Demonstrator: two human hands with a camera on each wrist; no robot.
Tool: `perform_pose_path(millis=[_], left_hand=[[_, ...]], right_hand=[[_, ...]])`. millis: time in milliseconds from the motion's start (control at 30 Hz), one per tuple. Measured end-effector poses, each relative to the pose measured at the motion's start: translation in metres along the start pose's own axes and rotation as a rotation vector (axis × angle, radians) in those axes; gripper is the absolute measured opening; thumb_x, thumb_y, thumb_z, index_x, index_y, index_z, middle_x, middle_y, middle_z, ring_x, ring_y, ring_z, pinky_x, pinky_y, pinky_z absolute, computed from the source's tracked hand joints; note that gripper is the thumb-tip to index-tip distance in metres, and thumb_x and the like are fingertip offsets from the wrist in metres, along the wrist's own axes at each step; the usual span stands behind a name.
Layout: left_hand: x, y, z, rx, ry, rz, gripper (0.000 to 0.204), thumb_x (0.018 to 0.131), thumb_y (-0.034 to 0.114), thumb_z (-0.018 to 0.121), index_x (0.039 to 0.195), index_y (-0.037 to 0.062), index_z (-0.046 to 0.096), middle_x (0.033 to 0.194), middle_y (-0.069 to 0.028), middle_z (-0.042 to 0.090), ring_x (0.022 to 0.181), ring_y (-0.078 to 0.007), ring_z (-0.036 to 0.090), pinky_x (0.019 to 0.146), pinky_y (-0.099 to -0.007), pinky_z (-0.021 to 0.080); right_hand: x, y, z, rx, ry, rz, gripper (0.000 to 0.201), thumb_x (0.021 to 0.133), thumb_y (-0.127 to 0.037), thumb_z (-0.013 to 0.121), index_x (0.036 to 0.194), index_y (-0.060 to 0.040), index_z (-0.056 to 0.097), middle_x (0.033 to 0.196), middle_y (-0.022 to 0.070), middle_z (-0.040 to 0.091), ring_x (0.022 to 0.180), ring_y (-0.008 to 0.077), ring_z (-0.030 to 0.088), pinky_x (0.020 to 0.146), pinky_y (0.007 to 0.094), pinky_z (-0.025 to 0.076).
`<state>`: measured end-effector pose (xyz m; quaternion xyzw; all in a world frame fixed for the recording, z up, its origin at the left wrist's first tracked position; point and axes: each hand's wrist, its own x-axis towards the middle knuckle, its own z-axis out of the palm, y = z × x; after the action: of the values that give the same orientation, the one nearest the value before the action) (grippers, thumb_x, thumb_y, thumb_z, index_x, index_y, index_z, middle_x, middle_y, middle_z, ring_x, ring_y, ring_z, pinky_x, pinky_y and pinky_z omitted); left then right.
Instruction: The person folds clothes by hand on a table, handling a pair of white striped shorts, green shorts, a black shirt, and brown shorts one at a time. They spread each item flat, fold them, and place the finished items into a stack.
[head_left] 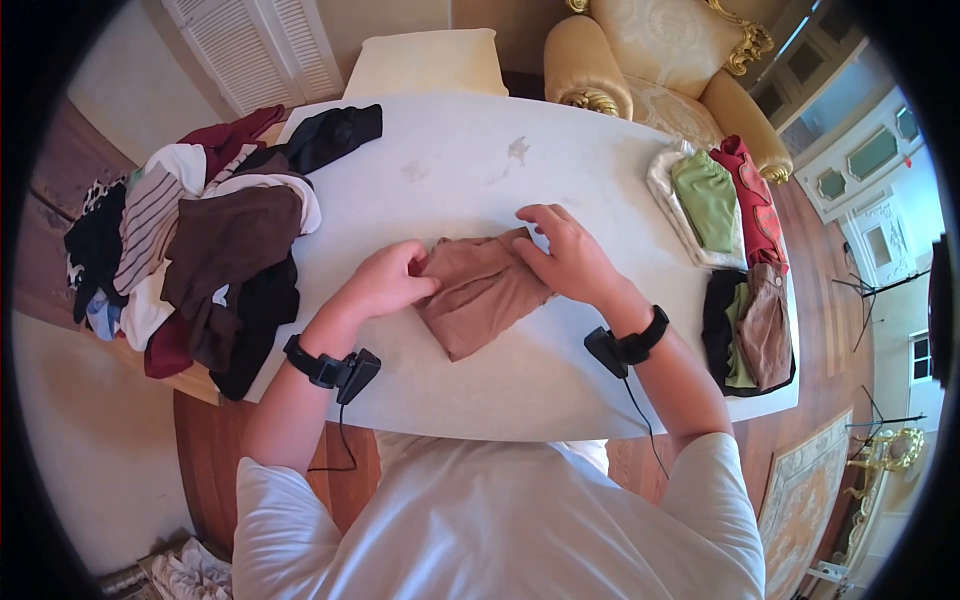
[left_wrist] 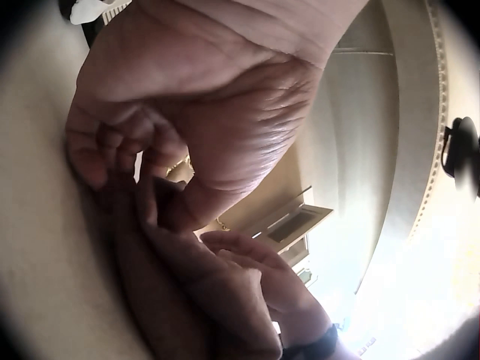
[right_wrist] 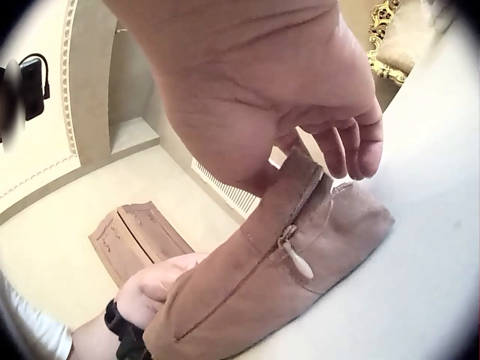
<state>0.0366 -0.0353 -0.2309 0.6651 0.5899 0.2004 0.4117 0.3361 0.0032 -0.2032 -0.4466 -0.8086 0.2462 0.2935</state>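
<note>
A folded brown garment [head_left: 485, 290] lies on the white table in front of me. In the right wrist view a zip with a light pull [right_wrist: 300, 259] runs along the garment's side. My left hand [head_left: 392, 278] pinches its left edge between thumb and fingers; the left wrist view has the fabric layers [left_wrist: 176, 255] between them. At the far right corner my right hand [head_left: 568, 252] holds the top edge, with the thumb on the near side and the fingers beyond it. Parts of both hands' fingertips are hidden by the cloth.
A loose heap of clothes [head_left: 230, 235] covers the table's left end. Along the right edge lie folded stacks, with a green garment [head_left: 708, 200], a red one [head_left: 755, 205] and a brown one [head_left: 768, 330]. An armchair [head_left: 670, 60] and a pale chair [head_left: 428, 65] stand beyond the white table [head_left: 420, 150].
</note>
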Motion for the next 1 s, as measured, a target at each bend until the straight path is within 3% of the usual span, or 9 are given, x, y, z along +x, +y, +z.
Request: perform_pose_path(millis=[100,167,267,367,467,567,767,867,1000], left_hand=[[0.006,-0.005,0.001,-0.180,-0.034,0.027,0.029,0.089,0.011,0.079,0.108,0.0008,0.060,0.093,-0.0042,0.068,0.085,-0.0120,0.063,0.073,-0.0291,0.051],[0.008,-0.004,0.005,-0.334,-0.040,0.064,0.035,0.091,0.012,0.079,0.116,0.0002,0.058,0.097,-0.0051,0.068,0.088,-0.0124,0.064,0.075,-0.0284,0.051],[0.004,0.015,0.005,-0.319,0.026,-0.070,0.047,0.095,0.016,0.080,0.130,-0.0012,0.053,0.101,-0.0059,0.069,0.091,-0.0129,0.064,0.078,-0.0285,0.052],[0.006,0.021,0.010,-0.387,0.130,-0.144,0.053,0.093,0.025,0.084,0.128,-0.0047,0.059,0.108,-0.0101,0.070,0.095,-0.0142,0.065,0.082,-0.0303,0.054],[0.019,0.003,0.016,-0.475,0.020,-0.005,0.039,0.095,0.018,0.081,0.122,-0.0039,0.063,0.104,-0.0067,0.071,0.093,-0.0119,0.065,0.081,-0.0290,0.054],[0.020,-0.003,0.020,-0.425,0.077,0.059,0.027,0.097,0.013,0.077,0.117,-0.0029,0.066,0.101,-0.0047,0.071,0.090,-0.0105,0.064,0.079,-0.0276,0.053],[0.013,0.008,0.019,-0.507,0.135,0.088,0.026,0.097,0.010,0.076,0.117,-0.0014,0.066,0.105,-0.0052,0.070,0.091,-0.0102,0.063,0.078,-0.0277,0.052],[0.007,0.011,0.006,-0.567,0.008,-0.007,0.026,0.097,0.012,0.077,0.117,-0.0010,0.066,0.106,-0.0035,0.068,0.091,-0.0102,0.062,0.078,-0.0265,0.051],[0.006,0.025,-0.005,-0.609,-0.096,0.034,0.027,0.097,0.015,0.077,0.116,0.0002,0.066,0.105,-0.0015,0.065,0.091,-0.0089,0.060,0.082,-0.0245,0.049]], right_hand=[[0.009,0.000,0.000,-0.014,-0.107,-0.048,0.023,0.091,-0.017,0.074,0.107,-0.0019,0.069,0.109,0.0209,0.069,0.105,0.0395,0.067,0.093,0.0437,0.055],[0.013,-0.001,0.000,-0.002,-0.153,0.018,0.021,0.090,-0.017,0.075,0.102,-0.0010,0.071,0.107,0.0198,0.070,0.103,0.0375,0.068,0.092,0.0430,0.055],[0.016,0.003,0.003,0.029,-0.136,0.075,0.020,0.088,-0.017,0.077,0.098,-0.0007,0.071,0.103,0.0179,0.071,0.098,0.0339,0.070,0.087,0.0414,0.056],[0.015,0.011,0.008,0.110,-0.110,0.129,0.020,0.087,-0.017,0.079,0.097,-0.0010,0.071,0.096,0.0162,0.074,0.090,0.0305,0.071,0.080,0.0395,0.057],[0.016,0.015,0.007,0.150,-0.095,0.154,0.020,0.088,-0.016,0.079,0.096,-0.0011,0.070,0.090,0.0144,0.074,0.082,0.0269,0.071,0.075,0.0375,0.057],[0.016,0.015,0.005,0.193,-0.112,0.191,0.019,0.089,-0.015,0.079,0.095,-0.0009,0.069,0.085,0.0119,0.073,0.077,0.0219,0.070,0.071,0.0353,0.056],[0.015,0.006,-0.002,0.426,-0.143,0.258,0.013,0.094,-0.008,0.076,0.098,-0.0015,0.065,0.083,0.0039,0.067,0.074,0.0115,0.064,0.066,0.0295,0.053],[0.013,-0.001,-0.005,0.595,-0.143,0.236,0.010,0.096,-0.003,0.072,0.100,-0.0021,0.063,0.086,0.0011,0.065,0.074,0.0086,0.061,0.065,0.0274,0.051],[0.012,-0.009,-0.011,0.685,-0.182,0.187,0.008,0.097,-0.001,0.070,0.101,-0.0020,0.063,0.089,0.0000,0.064,0.076,0.0073,0.060,0.066,0.0265,0.051]])
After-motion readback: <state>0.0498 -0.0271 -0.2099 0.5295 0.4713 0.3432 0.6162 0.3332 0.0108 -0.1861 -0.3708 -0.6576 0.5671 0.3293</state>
